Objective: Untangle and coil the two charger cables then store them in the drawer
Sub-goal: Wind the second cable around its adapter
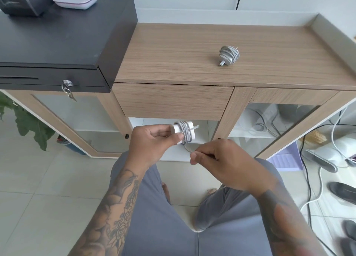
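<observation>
From the head view, the left hand (152, 140) grips the white charger (184, 133), its grey cable mostly wound around it. The right hand (217, 159) pinches what seems the loose cable tail (187, 149), just below-right of the charger. The other coiled charger (228, 55) lies on the worktop (173, 55), above the closed drawer (173, 101).

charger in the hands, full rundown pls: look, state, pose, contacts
The white charger is a rounded block of what looks like plastic, with grey cable wound around its middle in several tight turns. A short cable end sticks out at its right side. The left hand pinches its left end, holding it in the air in front of the open shelf below the closed drawer. A loose tail of cable runs down to the right hand, which pinches it. Winding looks nearly finished. Its prongs are not visible.
</observation>
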